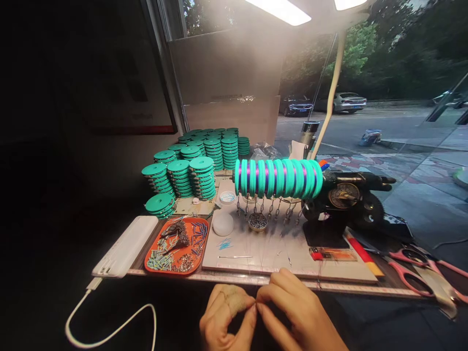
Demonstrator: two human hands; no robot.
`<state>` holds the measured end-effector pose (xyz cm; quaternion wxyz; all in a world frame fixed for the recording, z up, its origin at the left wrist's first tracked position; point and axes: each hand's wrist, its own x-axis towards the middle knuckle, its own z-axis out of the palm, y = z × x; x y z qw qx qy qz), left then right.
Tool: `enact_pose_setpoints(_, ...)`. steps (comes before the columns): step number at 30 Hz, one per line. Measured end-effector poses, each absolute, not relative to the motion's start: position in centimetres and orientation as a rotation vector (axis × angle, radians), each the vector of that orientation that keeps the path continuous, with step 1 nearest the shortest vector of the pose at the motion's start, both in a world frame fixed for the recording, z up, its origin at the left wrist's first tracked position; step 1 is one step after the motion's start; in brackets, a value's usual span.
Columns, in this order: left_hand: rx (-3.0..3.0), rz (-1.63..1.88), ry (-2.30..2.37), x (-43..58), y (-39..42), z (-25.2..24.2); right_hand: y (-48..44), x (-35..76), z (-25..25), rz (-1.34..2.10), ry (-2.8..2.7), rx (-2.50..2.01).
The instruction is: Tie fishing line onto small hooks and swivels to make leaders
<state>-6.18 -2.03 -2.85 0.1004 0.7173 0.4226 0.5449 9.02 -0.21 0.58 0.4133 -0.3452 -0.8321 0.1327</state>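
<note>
My left hand (226, 314) and my right hand (292, 312) meet at the near edge of the table, fingertips pinched together around something too thin to make out. Just beyond them lies a pale work board (278, 248) with fine lines running across it. Above the board a row of teal spools (278, 178) sits sideways on a dark winding machine (347, 197), with small metal swivels (270, 209) hanging below. An orange tray (179, 246) of small tubes and metal parts lies left of the board.
Stacks of teal spools (193, 165) fill the back left, before a cardboard box (234, 87). A white power bank (126, 246) with a cable lies far left. Pink-handled scissors (420, 270) lie at the right. A lamp stem (331, 97) rises behind the machine. A small dish of beads (258, 222) sits on the board.
</note>
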Motion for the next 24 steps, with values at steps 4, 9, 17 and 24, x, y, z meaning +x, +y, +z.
enact_pose_setpoints(4, 2.169, 1.597, 1.264, -6.14, -2.08, -2.71, -0.31, 8.94, 0.51, 0.327, -2.087, -0.875)
enact_pose_setpoints(9, 2.212, 1.595, 1.259, -6.11, -2.08, -2.66, -0.40, 8.76, 0.42, 0.346, -2.080, -0.885)
enact_pose_setpoints(17, 2.207, 1.600, 1.254, -6.04, -2.08, -2.80, -0.38, 8.84, 0.24, 0.500, -2.104, -0.948)
enact_pose_setpoints(24, 2.218, 1.587, 1.258, -6.18, -2.04, -2.73, -0.30, 8.90, 0.29, 0.716, -2.092, -1.084)
